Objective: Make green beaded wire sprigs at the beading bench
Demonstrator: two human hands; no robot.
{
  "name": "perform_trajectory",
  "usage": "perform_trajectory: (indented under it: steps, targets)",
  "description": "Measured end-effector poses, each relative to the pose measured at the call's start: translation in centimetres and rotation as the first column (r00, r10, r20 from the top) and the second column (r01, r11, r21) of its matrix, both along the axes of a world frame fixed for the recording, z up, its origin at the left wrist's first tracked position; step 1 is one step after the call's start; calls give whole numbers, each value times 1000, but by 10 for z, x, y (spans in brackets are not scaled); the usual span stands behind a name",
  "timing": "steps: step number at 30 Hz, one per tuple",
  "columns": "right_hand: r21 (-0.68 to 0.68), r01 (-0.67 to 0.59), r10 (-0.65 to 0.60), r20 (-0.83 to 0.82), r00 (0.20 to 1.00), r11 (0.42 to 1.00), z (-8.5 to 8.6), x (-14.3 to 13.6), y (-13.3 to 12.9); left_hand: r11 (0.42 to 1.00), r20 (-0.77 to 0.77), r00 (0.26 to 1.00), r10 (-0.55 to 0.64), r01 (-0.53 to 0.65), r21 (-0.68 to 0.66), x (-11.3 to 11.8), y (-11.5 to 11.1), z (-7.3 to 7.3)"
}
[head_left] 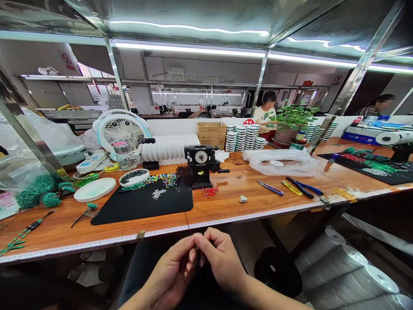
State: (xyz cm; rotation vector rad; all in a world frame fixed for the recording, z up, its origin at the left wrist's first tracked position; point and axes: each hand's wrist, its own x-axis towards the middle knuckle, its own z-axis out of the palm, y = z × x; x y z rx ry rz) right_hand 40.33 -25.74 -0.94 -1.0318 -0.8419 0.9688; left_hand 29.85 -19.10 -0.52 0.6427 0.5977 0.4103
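My left hand (176, 267) and my right hand (221, 258) meet in front of the table's front edge, low in the middle of the view. Both have closed fingers, with thumbs and fingertips pinched together. A thin dark thread (187, 219) runs from the tabletop down to the fingertips; what else they hold is too small to make out. Beyond them, a black mat (142, 203) carries small white pieces (158, 194) and multicoloured beads (169, 179). A black winding device with a round dial (201, 157) stands behind the mat, a row of white spools (163, 151) at its left.
Snips (270, 187), a yellow-handled tool (292, 188) and blue-handled pliers (304, 187) lie at right. A white lid (94, 190) and green thread bundles (38, 190) are at left. Large grey spools (351, 267) stand below right. A person (266, 114) sits across the table.
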Motion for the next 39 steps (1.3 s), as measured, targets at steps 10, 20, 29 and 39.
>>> perform_trajectory:
  steps: [10, 20, 29, 39]
  targets:
    - [-175, -222, 178, -237, 955, 959, -10, 14, -16, 994, -51, 997, 53, -47, 102, -2, 6, -2]
    - [-163, -213, 156, -306, 939, 964, -21, 4, 4, 996, -107, 993, 49, -41, 78, 0, 2, -6]
    - [-219, -246, 167, -326, 930, 944, -10, 11, -16, 994, -100, 993, 67, -58, 91, -5, 4, -11]
    - [-183, -275, 203, -334, 920, 944, -17, 4, -4, 995, -88, 992, 93, -90, 38, -9, 6, -11]
